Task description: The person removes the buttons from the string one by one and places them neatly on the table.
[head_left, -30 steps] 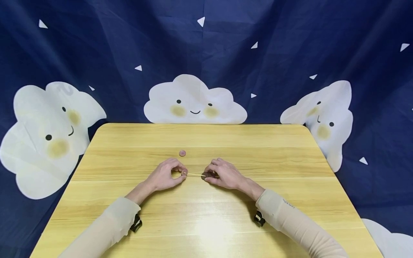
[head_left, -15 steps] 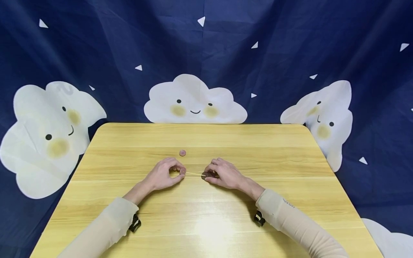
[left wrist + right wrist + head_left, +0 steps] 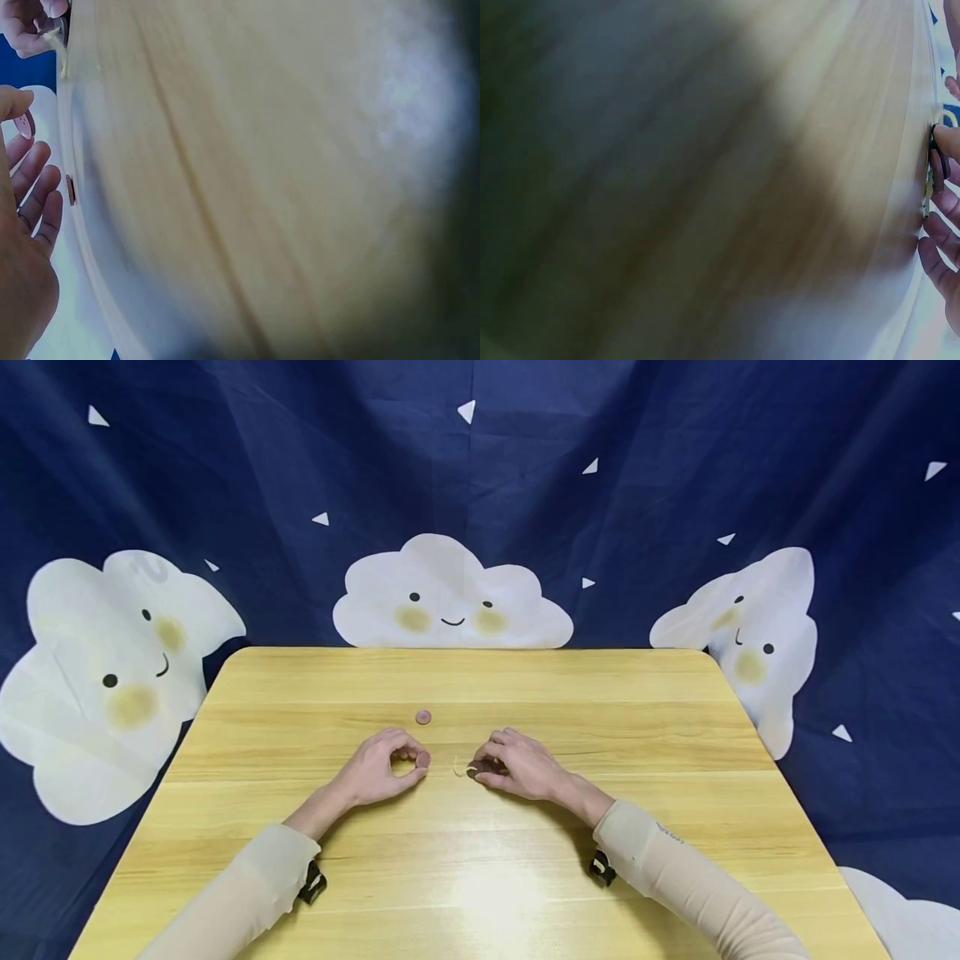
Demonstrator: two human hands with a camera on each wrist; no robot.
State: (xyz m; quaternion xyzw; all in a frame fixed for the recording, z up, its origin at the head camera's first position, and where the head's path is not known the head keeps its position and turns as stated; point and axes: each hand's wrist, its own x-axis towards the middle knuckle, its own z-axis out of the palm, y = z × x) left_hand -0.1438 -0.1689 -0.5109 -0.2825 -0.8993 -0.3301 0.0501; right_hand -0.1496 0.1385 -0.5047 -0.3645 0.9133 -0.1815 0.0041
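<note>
In the head view my left hand (image 3: 381,767) pinches a pinkish-brown button (image 3: 423,761) between thumb and forefinger. The left wrist view shows that button (image 3: 25,124) at the fingertips, with small holes in its face; the other fingers are spread loosely. Across from it my right hand (image 3: 527,767) grips dark brown buttons (image 3: 475,769), whose number I cannot tell. A yellow string (image 3: 457,769) comes out of them, its free end curling in the gap between the hands, apart from the left button. Fingers partly cover the dark buttons (image 3: 940,159) in the right wrist view.
Another pinkish button (image 3: 423,717) lies flat on the wooden table (image 3: 585,710), just beyond the left hand. A dark blue curtain (image 3: 525,460) with white clouds hangs behind the table's far edge. Dark wrist devices (image 3: 312,882) sit under both sleeves.
The string ran straight from the left button to the dark buttons; now its end is off the left button and curls loose. My left hand has shifted slightly left; the right stays put.
</note>
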